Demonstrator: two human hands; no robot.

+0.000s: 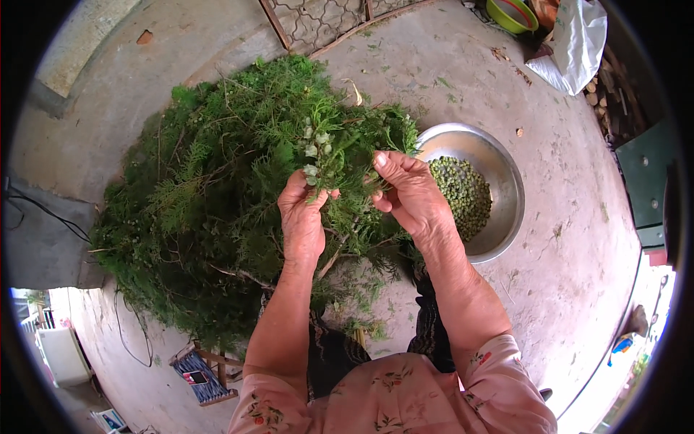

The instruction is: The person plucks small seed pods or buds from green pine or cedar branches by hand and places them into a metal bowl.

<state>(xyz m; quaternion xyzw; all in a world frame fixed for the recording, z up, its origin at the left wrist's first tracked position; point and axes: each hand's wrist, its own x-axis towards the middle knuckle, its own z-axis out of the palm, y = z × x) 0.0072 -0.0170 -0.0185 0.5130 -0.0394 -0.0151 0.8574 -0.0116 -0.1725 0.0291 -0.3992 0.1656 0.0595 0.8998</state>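
Note:
My left hand (302, 220) is closed, thumb and fingers pinching an evergreen sprig with several pale green cones (312, 148). To its right, my right hand (416, 195) has its fingers curled in at the same greenery. What lies between its thumb and fingers is mostly hidden. Both hands are over the right side of a large heap of cut evergreen branches (188, 210) with flat, scaly leaves. Just beyond my right hand stands a wide metal basin (512, 199), with many small green cones (463, 195) lying in its bottom.
A blue woven folding stool (199, 372) with a phone (194, 377) on it is at the lower left. A white sack (575, 43) and a yellow-green basin (512, 16) stand at the far right, near stacked firewood (607, 94). Leaf scraps dot the concrete floor (564, 239).

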